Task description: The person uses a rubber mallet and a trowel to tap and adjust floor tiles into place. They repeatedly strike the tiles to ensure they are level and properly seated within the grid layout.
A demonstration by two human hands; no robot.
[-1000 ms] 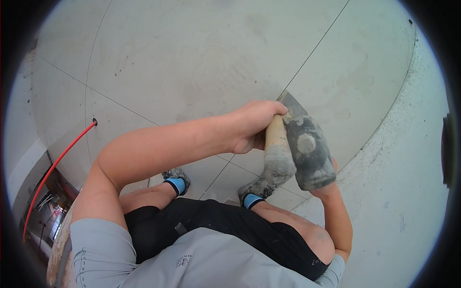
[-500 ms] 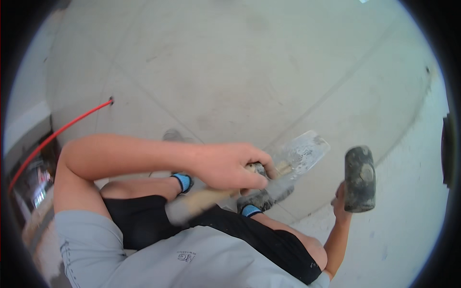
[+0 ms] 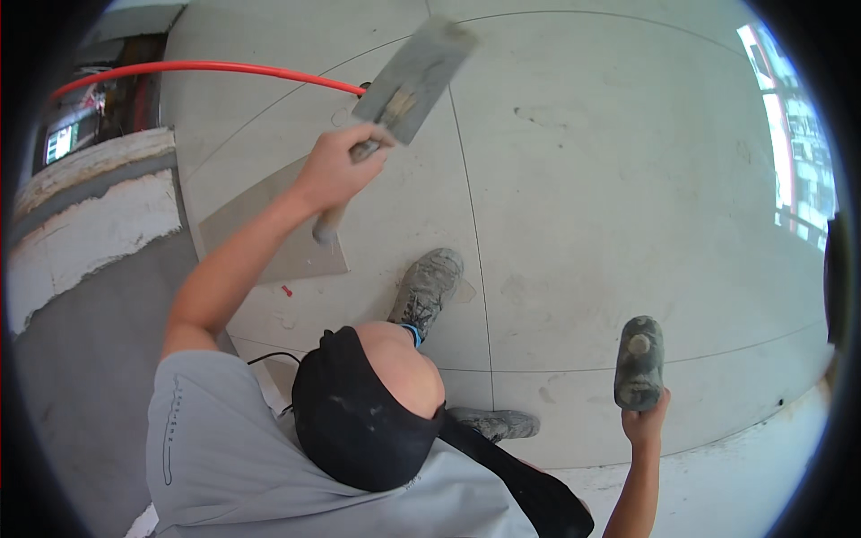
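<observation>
while the left hand [image 3: 336, 169] is curling tight around a wooden handle, it is lifting a flat trowel [image 3: 414, 79] up and away from the body, the blade tilting out over the pale tiled floor [image 3: 610, 179]. the fingers are wrapping fully round the grip, no gap showing. low at the right, the right hand [image 3: 646, 423] is gripping the handle of a mortar-caked mallet [image 3: 639, 362], fist closed, the head pointing upward and hanging above the tiles, well apart from the trowel. between the two hands the person's dusty shoes [image 3: 427, 287] are standing on the tiles, one near a grout line, the other [image 3: 495, 423] closer to the body. a loose grey tile [image 3: 269, 235] is lying under the left forearm, just beside the edge where the laid tiles are giving way to bare grey screed [image 3: 85, 341] on the left. a red hose [image 3: 206, 68] is arcing across the top, ending near the trowel blade. wide open tiling is stretching out ahead and to the right.
</observation>
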